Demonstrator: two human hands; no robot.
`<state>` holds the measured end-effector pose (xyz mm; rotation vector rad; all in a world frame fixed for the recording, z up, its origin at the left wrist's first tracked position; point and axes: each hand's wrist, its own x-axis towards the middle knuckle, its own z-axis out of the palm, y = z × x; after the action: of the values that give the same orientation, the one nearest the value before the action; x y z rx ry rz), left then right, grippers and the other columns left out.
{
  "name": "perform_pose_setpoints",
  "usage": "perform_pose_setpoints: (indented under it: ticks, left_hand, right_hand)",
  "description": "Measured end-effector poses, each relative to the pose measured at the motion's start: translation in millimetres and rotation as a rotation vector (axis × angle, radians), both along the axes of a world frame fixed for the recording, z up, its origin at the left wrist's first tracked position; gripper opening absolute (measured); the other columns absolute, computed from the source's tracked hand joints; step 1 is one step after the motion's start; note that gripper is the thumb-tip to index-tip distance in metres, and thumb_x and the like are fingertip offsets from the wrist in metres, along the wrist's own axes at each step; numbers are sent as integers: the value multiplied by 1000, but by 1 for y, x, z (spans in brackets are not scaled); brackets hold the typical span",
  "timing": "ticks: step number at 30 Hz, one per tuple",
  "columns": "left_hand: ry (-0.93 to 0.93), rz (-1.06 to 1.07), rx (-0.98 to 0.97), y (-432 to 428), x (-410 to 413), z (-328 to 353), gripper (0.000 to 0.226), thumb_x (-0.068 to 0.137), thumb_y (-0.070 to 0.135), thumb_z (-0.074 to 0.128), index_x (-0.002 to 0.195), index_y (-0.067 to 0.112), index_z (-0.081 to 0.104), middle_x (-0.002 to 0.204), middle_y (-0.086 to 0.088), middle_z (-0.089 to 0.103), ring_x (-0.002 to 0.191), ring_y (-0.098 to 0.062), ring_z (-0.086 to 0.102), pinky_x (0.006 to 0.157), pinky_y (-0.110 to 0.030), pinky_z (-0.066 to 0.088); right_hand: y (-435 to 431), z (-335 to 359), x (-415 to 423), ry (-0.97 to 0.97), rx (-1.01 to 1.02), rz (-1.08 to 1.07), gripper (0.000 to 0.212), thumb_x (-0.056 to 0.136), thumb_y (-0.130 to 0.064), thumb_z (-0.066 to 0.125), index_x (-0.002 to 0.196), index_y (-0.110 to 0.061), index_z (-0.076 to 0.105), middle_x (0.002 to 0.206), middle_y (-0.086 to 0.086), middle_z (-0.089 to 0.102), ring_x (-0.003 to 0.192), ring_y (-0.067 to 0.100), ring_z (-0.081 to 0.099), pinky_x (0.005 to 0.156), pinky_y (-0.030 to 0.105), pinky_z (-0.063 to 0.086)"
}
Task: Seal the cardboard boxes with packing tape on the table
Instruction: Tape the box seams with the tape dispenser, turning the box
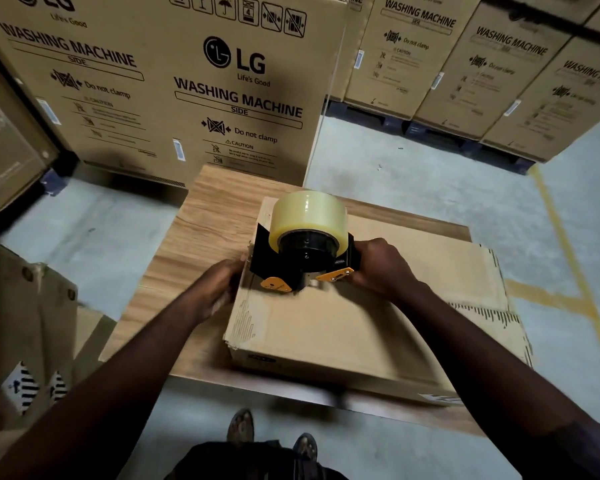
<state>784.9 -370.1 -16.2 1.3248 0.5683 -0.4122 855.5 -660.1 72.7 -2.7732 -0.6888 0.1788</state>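
A flat brown cardboard box [343, 327] lies on a low wooden table [201, 220]. On its top, near the far left corner, sits a black and orange tape dispenser [302, 261] carrying a thick roll of clear packing tape [307, 211]. My right hand [381, 268] grips the dispenser from its right side, fingers curled round the handle. My left hand [219, 289] wraps over the box's left edge beside the dispenser. The dispenser's underside and any tape laid on the box are hidden.
Tall washing machine cartons [174, 84] stand right behind the table, with more stacked on pallets at the back right [499, 74]. Folded cardboard [25, 323] leans at my left. Grey concrete floor with a yellow line [565, 258] runs along the right. My feet [274, 434] are below the table's near edge.
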Motion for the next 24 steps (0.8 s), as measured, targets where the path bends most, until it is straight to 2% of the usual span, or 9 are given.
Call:
perform_pose_setpoints:
  ticks: [1, 3, 6, 9, 12, 15, 18, 21, 24]
  left_hand:
    - [31, 19, -49, -3, -3, -4, 36, 101, 34, 55, 110, 4, 73, 104, -21, 73, 94, -36, 68, 87, -45, 51]
    - [68, 39, -19, -8, -7, -13, 31, 95, 29, 59, 94, 4, 77, 93, -21, 73, 85, -37, 67, 81, -44, 50]
    - [27, 98, 182, -14, -5, -17, 23, 95, 13, 60, 79, 7, 74, 74, -14, 71, 68, -28, 64, 64, -32, 50]
    - [-69, 280, 235, -13, 7, -13, 7, 96, 12, 61, 97, 8, 67, 86, -11, 68, 70, -21, 62, 57, -25, 49]
    - [-228, 390, 240, -15, 11, 3, 8, 99, 16, 59, 107, 17, 59, 94, -2, 66, 77, -12, 63, 66, -23, 52]
    - [-418, 226, 472, -23, -1, 17, 27, 94, 8, 67, 116, 20, 56, 110, 9, 62, 96, 2, 60, 78, -13, 50]
    - [-505, 130, 566, -30, -14, 12, 56, 81, -15, 68, 128, 11, 52, 127, 0, 52, 104, 9, 55, 80, -5, 47]
    - [-535, 97, 652, -31, -16, 18, 59, 78, -21, 64, 129, 8, 54, 129, -3, 48, 100, 20, 51, 78, -1, 44]
    - [-551, 69, 715, -31, -18, 22, 48, 82, -17, 64, 120, 13, 61, 128, -5, 50, 97, 10, 54, 77, 1, 41]
  right_hand:
    - [0, -1, 0, 2, -4, 0, 31, 81, -38, 79, 99, -14, 71, 90, 13, 74, 82, 38, 66, 61, 31, 35]
    - [1, -1, 1, 9, -18, -4, 31, 81, -37, 79, 99, -13, 71, 90, 14, 74, 83, 38, 66, 61, 30, 34]
    - [3, 0, 5, 56, -7, 2, 26, 81, -33, 80, 95, -13, 71, 88, 13, 74, 82, 36, 67, 62, 29, 34]
    - [4, 4, 7, 166, 4, 11, 22, 79, -29, 83, 91, -12, 73, 88, 9, 76, 82, 30, 69, 63, 30, 39]
    - [7, 9, 9, 267, -63, 10, 29, 75, -32, 87, 93, -13, 74, 87, 7, 75, 80, 23, 68, 68, 34, 48]
    - [11, 12, 10, 276, -19, 5, 31, 77, -37, 85, 89, -12, 71, 81, 8, 72, 72, 24, 64, 63, 33, 45]
    - [14, 13, 6, 218, -25, 35, 33, 79, -43, 82, 92, -16, 68, 88, 10, 74, 77, 28, 65, 64, 32, 43]
    - [12, 12, 3, 169, -111, 62, 34, 82, -48, 74, 92, -17, 66, 90, 11, 73, 84, 33, 65, 67, 37, 50]
    - [2, 20, -1, 137, -154, 97, 29, 86, -46, 70, 88, -18, 64, 90, 11, 72, 84, 34, 64, 66, 36, 49]
